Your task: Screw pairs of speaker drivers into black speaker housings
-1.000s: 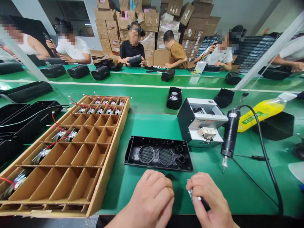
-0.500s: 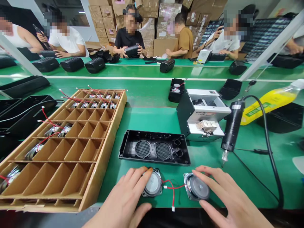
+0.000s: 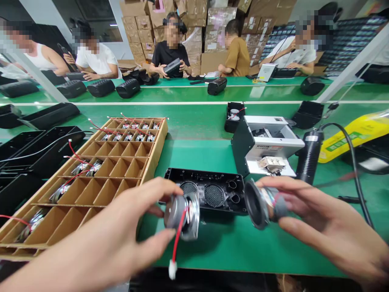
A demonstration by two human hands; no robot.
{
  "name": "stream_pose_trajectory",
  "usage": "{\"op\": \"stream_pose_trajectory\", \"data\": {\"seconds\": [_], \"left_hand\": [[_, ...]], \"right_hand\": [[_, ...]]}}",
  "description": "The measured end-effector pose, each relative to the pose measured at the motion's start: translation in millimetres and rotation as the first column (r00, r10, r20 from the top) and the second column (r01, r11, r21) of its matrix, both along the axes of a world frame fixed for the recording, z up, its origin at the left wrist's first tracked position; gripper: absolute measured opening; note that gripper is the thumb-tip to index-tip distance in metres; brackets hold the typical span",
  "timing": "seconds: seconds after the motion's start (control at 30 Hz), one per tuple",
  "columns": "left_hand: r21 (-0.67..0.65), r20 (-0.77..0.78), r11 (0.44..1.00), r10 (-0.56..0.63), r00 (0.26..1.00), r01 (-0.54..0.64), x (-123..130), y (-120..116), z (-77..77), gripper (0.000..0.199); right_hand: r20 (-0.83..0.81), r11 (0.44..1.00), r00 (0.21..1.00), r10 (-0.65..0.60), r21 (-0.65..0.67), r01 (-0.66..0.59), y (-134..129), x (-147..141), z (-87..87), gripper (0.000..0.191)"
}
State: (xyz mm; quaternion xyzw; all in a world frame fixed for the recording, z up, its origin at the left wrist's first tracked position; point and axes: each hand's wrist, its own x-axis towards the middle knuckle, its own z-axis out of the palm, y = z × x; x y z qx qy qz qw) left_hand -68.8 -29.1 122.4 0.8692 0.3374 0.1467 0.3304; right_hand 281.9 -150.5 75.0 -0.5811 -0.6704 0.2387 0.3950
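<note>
A small round speaker driver (image 3: pixel 182 215) is gripped between the thumb and fingers of the left hand (image 3: pixel 121 235) and is held in the air above the near edge of the green table (image 3: pixel 197 150), with its metal back turned toward the camera. From it a red wire (image 3: pixel 177 239) hangs down and ends in a small white connector (image 3: pixel 172 269). A second speaker driver (image 3: pixel 258 203), with its black cone facing left, is pinched by the thumb and fingers of the right hand (image 3: pixel 328 227) and is likewise raised off the table, near the first but apart from it. Just behind both drivers a black speaker housing (image 3: pixel 209 190) is laid open on the table, and two round mesh grilles are seen inside it. To the left a cardboard divider tray (image 3: pixel 142 170) is placed, in whose compartments more drivers with red wires are stored. To the right of the housing a white and black screw feeder (image 3: pixel 264 146) is stood, and beside it a black electric screwdriver (image 3: pixel 308 162) is hung by its cable. Across the green belt several other people are seated among dark speaker shells and stacked cartons.
</note>
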Motion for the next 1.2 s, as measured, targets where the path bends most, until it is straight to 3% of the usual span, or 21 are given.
{"op": "stream_pose_trajectory", "data": {"seconds": [0.1,0.27,0.43,0.6,0.7,0.8,0.97,1.2], "left_hand": [[-0.071,-0.089,0.997,0.006,0.996,-0.013,13,41,13.4,0.041],[0.112,-0.322,0.983,-0.104,0.941,0.148,41,76,3.8,0.043],[0.150,-0.421,0.948,-0.195,0.886,0.280,49,76,-16.2,0.043],[0.286,-0.415,0.879,-0.245,0.877,0.381,44,75,-36.8,0.038],[0.296,-0.372,0.875,-0.263,0.890,0.382,41,75,-45.5,0.032],[0.281,-0.323,0.882,-0.285,0.903,0.379,39,75,-50.7,0.023],[0.278,-0.272,0.879,-0.316,0.909,0.389,38,74,-55.4,0.019],[0.332,-0.273,0.864,-0.296,0.915,0.378,39,73,-56.9,0.019]], "right_hand": [[-0.030,0.998,1.000,0.000,-0.069,-0.002,44,-27,10.7,0.037],[0.311,0.999,0.950,0.035,0.011,-0.041,76,-50,-7.2,0.031],[0.434,0.998,0.901,0.010,0.054,-0.037,73,-55,-25.8,0.037],[0.522,0.993,0.850,0.069,0.044,-0.108,76,-62,-29.7,0.038],[0.567,0.992,0.817,0.107,-0.006,-0.126,78,-63,-31.6,0.035],[0.559,0.993,0.821,0.113,-0.029,-0.116,77,-62,-33.5,0.035],[0.540,0.987,0.840,0.054,0.102,-0.128,73,-61,-35.5,0.026],[0.622,0.984,0.781,0.046,0.108,-0.144,75,-59,-30.6,0.031]]}}
